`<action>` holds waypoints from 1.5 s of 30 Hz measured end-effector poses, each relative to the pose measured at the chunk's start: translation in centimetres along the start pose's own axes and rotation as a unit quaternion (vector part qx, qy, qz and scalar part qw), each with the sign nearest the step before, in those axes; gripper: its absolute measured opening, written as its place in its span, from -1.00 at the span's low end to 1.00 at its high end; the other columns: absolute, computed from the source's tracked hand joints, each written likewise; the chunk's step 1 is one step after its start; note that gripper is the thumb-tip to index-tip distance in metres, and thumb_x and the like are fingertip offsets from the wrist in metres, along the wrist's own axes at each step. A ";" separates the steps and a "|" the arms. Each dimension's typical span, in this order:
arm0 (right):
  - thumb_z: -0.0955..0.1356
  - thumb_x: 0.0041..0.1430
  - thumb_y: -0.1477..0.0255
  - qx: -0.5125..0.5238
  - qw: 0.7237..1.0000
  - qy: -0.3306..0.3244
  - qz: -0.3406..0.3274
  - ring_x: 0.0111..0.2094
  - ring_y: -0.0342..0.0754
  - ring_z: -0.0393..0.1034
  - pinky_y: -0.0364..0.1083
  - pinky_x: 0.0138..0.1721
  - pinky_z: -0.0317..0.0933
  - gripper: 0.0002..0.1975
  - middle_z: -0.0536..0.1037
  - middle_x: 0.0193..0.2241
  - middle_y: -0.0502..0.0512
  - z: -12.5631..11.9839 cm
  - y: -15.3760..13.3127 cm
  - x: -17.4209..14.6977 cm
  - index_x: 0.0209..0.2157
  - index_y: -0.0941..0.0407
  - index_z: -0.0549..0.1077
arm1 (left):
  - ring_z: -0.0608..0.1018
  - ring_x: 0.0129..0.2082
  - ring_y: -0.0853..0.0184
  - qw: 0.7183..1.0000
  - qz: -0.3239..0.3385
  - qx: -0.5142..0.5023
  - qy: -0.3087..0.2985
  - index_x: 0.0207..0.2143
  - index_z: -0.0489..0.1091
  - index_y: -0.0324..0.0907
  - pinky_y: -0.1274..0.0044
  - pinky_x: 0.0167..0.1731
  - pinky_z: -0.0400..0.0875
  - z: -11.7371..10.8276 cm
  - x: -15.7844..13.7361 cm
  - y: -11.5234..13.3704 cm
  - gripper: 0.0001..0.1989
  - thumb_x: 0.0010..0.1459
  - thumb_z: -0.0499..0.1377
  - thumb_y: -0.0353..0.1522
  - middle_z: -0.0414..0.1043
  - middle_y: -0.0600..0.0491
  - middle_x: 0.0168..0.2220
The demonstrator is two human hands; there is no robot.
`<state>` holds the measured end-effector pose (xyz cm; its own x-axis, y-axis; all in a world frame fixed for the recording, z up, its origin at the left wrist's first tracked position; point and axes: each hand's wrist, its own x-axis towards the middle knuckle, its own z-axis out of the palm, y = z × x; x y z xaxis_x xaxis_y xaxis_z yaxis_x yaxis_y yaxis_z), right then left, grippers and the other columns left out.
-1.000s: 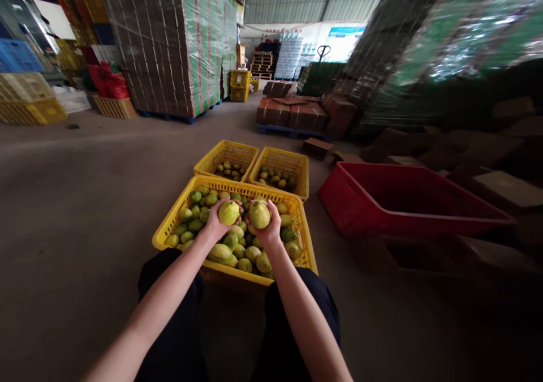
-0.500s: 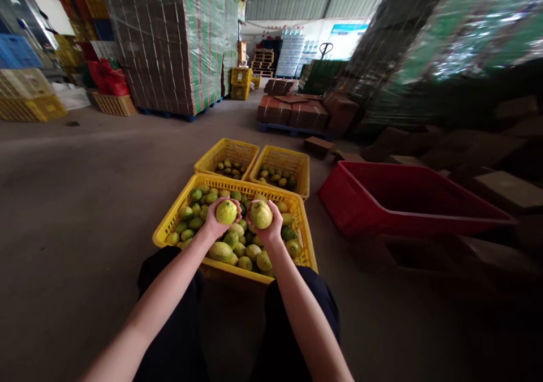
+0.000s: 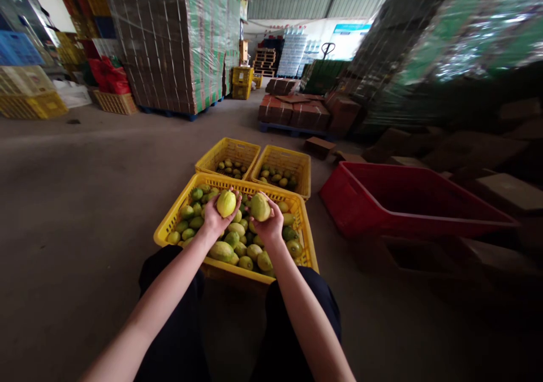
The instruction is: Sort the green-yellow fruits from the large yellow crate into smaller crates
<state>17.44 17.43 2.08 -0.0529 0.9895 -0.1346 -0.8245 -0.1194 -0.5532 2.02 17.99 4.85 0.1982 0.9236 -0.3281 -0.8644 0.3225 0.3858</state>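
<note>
Cupped palm-up, my left hand [image 3: 214, 219] holds a yellow lemon [image 3: 226, 204], its fingers curled around the far side. In my right hand [image 3: 272, 223] is a greener, duller lemon [image 3: 260, 207], gripped between thumb and fingers. The two fruits are side by side, a small gap apart. Both hands are above a large yellow plastic crate [image 3: 175, 212] full of green and yellow lemons [image 3: 237, 237]. My forearms and hands hide part of the pile.
Behind the large crate stand two yellow crates, the left one [image 3: 203, 158] and the right one [image 3: 304, 172], each with several lemons at the bottom. A red tub [image 3: 352, 204] is to the right, near cardboard boxes [image 3: 318, 147]. Wrapped pallet stacks [image 3: 156, 42] rise farther back.
Both lemons have been turned in my hands and show more of their sides. My left fingers have loosened slightly around the yellow one. The crates have not moved.
</note>
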 end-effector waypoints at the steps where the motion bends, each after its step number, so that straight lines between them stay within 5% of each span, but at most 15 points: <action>1: 0.35 0.04 0.37 0.006 1.000 0.007 0.001 -0.49 0.02 0.57 -0.16 -0.69 0.33 -0.57 0.68 -0.32 0.15 0.0 0.0 0.0 -0.01 0.12 0.49 | 0.66 -0.20 0.17 1.000 -0.006 0.000 -0.002 0.01 0.46 -0.13 0.42 -0.32 0.61 0.1 0.0 -0.1 -0.66 0.30 -0.03 -0.38 0.62 -0.04 -0.27; 6: 0.38 0.04 0.38 0.040 0.999 0.035 0.004 -0.45 0.03 0.58 -0.17 -0.70 0.32 -0.68 0.66 -0.36 0.08 -0.3 0.1 0.1 -0.12 0.10 0.52 | 0.66 -0.15 0.20 0.999 -0.042 -0.007 -0.008 0.14 0.39 -0.20 0.56 -0.42 0.59 0.3 -0.1 -0.2 -0.62 0.33 0.05 -0.32 0.60 -0.12 -0.15; 10: 0.40 0.02 0.33 0.039 0.998 0.040 0.023 -0.53 -0.04 0.51 -0.21 -0.73 0.22 -0.76 0.62 -0.44 0.07 -0.3 -0.2 -0.1 -0.26 0.12 0.51 | 0.65 -0.31 0.30 0.997 -0.066 -0.050 -0.008 0.15 0.36 -0.24 0.68 -0.53 0.51 0.2 -0.1 -0.2 -0.59 0.31 0.07 -0.30 0.60 -0.12 -0.22; 16: 0.37 -0.01 0.35 0.059 0.996 0.073 0.005 -0.47 -0.03 0.52 -0.14 -0.55 0.37 -0.76 0.64 -0.43 0.05 0.1 -0.3 -0.2 -0.25 0.10 0.53 | 0.67 -0.18 0.19 0.990 0.007 -0.137 -0.019 0.16 0.36 -0.22 0.49 -0.29 0.62 0.8 0.4 -1.1 -0.56 0.29 -0.04 -0.37 0.61 -0.11 -0.27; 24: 0.34 0.03 0.28 0.062 0.993 0.104 0.003 -0.49 0.01 0.52 -0.01 -0.45 0.44 -0.74 0.67 -0.38 0.05 -0.3 -0.1 0.0 -0.26 0.07 0.55 | 0.67 -0.15 0.21 0.993 0.050 -0.107 -0.024 0.11 0.42 -0.06 0.42 -0.16 0.61 0.1 1.7 -2.4 -0.52 0.13 0.05 -0.42 0.62 0.01 -0.28; 36: 0.37 -0.03 0.31 0.042 0.994 0.102 -0.020 -0.50 -0.01 0.51 -0.03 -0.47 0.42 -0.76 0.65 -0.42 0.02 -0.3 0.0 0.0 -0.29 0.06 0.55 | 0.64 -0.13 0.30 0.998 0.058 -0.003 -0.009 -0.08 0.46 -0.09 0.52 -0.15 0.56 0.7 2.2 -3.0 -0.74 0.27 0.04 -0.32 0.60 -0.02 -0.27; 41: 0.35 -0.05 0.36 0.049 0.987 0.154 -0.020 -0.50 -0.01 0.51 -0.06 -0.48 0.39 -0.74 0.65 -0.45 0.01 -1.8 -1.2 0.3 -0.26 0.07 0.55 | 0.66 -0.24 0.23 0.993 -0.037 0.113 0.008 -0.17 0.42 -0.13 0.50 -0.36 0.61 -0.4 2.3 -3.5 -0.75 0.30 0.03 -0.21 0.59 -0.04 -0.30; 45: 0.34 -0.07 0.37 0.047 0.981 0.185 -0.026 -0.52 -0.01 0.50 -0.06 -0.50 0.39 -0.74 0.62 -0.51 -0.05 -3.6 -2.6 0.6 -0.27 0.02 0.54 | 0.64 -0.50 0.23 0.944 -0.176 0.278 0.022 -0.33 0.39 -0.09 0.50 -0.62 0.55 -4.1 -0.6 -6.2 -0.92 0.20 0.20 -0.29 0.54 0.02 -0.48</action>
<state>21.57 17.99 0.43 0.1842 0.8945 -0.4073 -0.8695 -0.0449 -0.4918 5.39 14.53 -0.88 0.3974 0.7338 -0.5511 -0.3697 0.6776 0.6357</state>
